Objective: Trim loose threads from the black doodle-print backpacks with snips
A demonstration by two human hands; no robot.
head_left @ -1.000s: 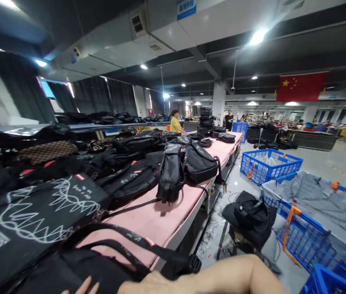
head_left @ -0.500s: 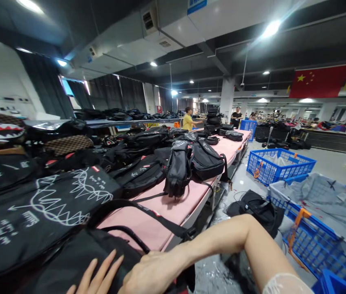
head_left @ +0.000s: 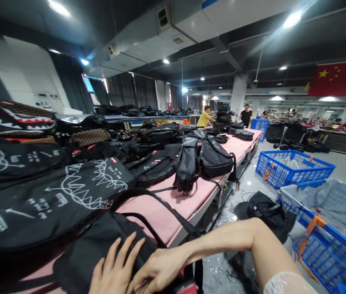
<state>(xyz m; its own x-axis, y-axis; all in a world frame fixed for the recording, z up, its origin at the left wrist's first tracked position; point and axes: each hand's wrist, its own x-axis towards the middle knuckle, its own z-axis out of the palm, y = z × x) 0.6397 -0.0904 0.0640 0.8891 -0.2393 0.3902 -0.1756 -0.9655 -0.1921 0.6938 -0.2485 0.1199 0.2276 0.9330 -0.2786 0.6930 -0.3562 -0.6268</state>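
Bag of soft black fabric [head_left: 94,239] lies on the near part of the long pink-topped table [head_left: 185,205]. I have the left hand [head_left: 113,270] spread on it, apparently steadying it; the right hand [head_left: 162,265] bunches its fingers alongside, pinching what I cannot tell.

The scene is viewed by one camera worn on the head, set above the near part of the pink-topped table [head_left: 185,202]. It is faced forward and down, along the table's length, with the far pillar [head_left: 238,92] taken in. The left hand [head_left: 114,267], the right hand [head_left: 162,265] and the black bag [head_left: 85,249] are seen close up from above, at the bottom edge. The ceiling [head_left: 130,24] is included overhead, and the red flag [head_left: 344,79] is cut off by the right edge.
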